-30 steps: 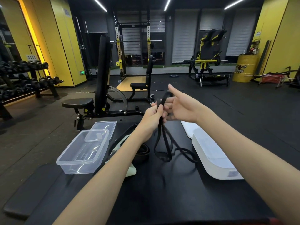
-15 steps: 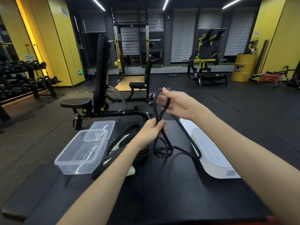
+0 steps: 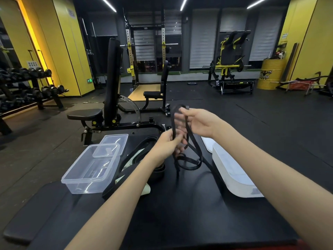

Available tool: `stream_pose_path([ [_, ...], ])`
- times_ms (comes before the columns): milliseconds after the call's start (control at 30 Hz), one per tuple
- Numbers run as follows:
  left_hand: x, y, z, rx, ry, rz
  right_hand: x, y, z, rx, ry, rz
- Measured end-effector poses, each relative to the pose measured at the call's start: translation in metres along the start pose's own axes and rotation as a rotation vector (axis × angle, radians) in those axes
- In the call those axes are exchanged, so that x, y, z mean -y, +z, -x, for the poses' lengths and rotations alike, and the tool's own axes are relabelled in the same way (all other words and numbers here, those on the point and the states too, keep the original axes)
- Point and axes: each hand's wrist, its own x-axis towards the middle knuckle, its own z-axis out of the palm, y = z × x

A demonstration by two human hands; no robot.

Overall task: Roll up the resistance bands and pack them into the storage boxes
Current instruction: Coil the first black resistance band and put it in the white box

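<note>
A thin black resistance band hangs in loops above the black table. My right hand holds its top loop up, fingers curled round the strap. Lower and to the left, my left hand pinches the same band where the strands cross. The band's tail lies coiled on the table. A wider black band and a pale green band lie under my left forearm. A clear storage box stands open at the left.
A clear lid leans on the box's far rim. A white box with its lid behind it sits on the right. A black padded bench is at lower left. Gym benches, a dumbbell rack and machines stand beyond.
My right hand has lifted the band's top loop up and to the right, spreading it wider. My left hand has dropped lower along the strands. The tail on the table has shifted.
</note>
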Motion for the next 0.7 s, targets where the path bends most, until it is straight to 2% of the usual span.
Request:
stream_pose_path([
  [100,-0.009,-0.001,-0.001,-0.018,-0.024,-0.007,-0.008,-0.004,0.0,-0.052,0.065,-0.077],
  [267,-0.006,0.003,-0.001,-0.133,-0.102,0.021,-0.007,-0.005,0.0,-0.027,0.203,0.209],
  [333,-0.006,0.003,-0.005,-0.16,-0.121,-0.012,-0.008,-0.004,-0.001,-0.003,0.234,0.241],
  [467,-0.01,0.006,-0.005,-0.111,-0.167,0.042,-0.008,-0.003,-0.003,-0.083,0.213,0.199],
  [567,-0.016,0.01,-0.004,-0.029,-0.175,0.131,-0.013,-0.003,-0.004,-0.157,0.222,0.307],
  [700,-0.023,0.009,-0.004,-0.046,-0.216,0.251,-0.019,-0.007,-0.003,-0.235,0.218,0.418],
])
